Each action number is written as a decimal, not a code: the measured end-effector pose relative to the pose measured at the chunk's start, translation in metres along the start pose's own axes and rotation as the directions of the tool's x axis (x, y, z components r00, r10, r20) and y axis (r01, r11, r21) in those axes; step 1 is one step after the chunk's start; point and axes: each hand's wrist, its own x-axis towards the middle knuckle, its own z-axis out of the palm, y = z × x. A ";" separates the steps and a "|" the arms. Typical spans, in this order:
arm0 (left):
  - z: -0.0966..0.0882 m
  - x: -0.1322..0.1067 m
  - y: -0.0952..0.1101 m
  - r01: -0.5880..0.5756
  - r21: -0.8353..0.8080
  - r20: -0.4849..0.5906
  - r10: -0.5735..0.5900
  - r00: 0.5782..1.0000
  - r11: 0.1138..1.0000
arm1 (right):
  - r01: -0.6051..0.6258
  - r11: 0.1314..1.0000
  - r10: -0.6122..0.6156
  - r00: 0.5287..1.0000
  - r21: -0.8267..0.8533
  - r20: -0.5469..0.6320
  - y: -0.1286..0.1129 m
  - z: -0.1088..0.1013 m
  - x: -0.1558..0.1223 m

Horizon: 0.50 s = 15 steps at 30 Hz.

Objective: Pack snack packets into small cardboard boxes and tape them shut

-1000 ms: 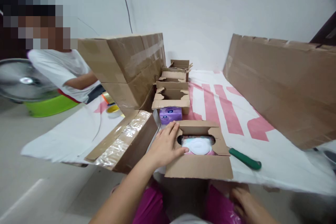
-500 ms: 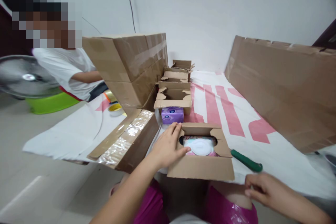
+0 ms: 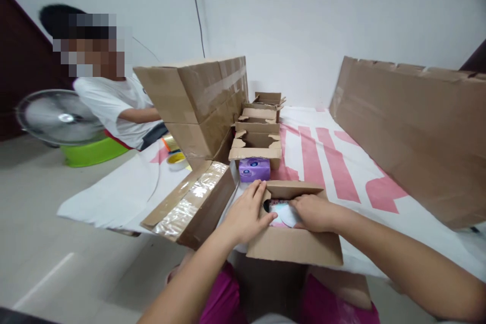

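A small cardboard box (image 3: pixel 294 247) stands at the table's near edge with its top flaps open. In it lies a pack with a pale round lid (image 3: pixel 287 216), probably wipes. My left hand (image 3: pixel 248 215) rests on the box's left side, fingers stretched along it and thumb apart over the opening. My right hand (image 3: pixel 313 212) reaches in from the right, its fingers extended onto the pack and partly covering the lid. Some of its fingertips are hidden. A purple pack (image 3: pixel 254 169) sits just behind the box.
Several open cardboard boxes (image 3: pixel 255 153) line up behind the purple pack. Left are a taped box (image 3: pixel 190 207), stacked boxes (image 3: pixel 205 96) and a tape roll (image 3: pixel 176 161). A large cardboard panel (image 3: pixel 413 136) stands right. Another person (image 3: pixel 110 106) sits beyond the stack, near a fan (image 3: pixel 63 117).
My right hand has moved from the table's near edge up and left into the box. My left hand stays on the box. The green-handled tool is now hidden by my right arm.
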 end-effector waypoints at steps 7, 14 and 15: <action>0.002 0.001 -0.001 0.005 -0.067 -0.001 -0.005 1.000 0.998 | -0.002 0.989 0.007 1.000 -0.149 0.030 -0.009 0.005 0.011; 0.001 0.001 -0.007 -0.033 -0.282 0.045 0.047 0.998 0.959 | 0.038 0.984 -0.039 0.999 -0.173 -0.002 -0.008 0.013 0.023; 0.000 0.000 -0.009 -0.037 -0.319 0.063 0.060 0.996 0.947 | 0.028 0.986 -0.032 0.999 -0.164 -0.025 -0.008 0.015 0.024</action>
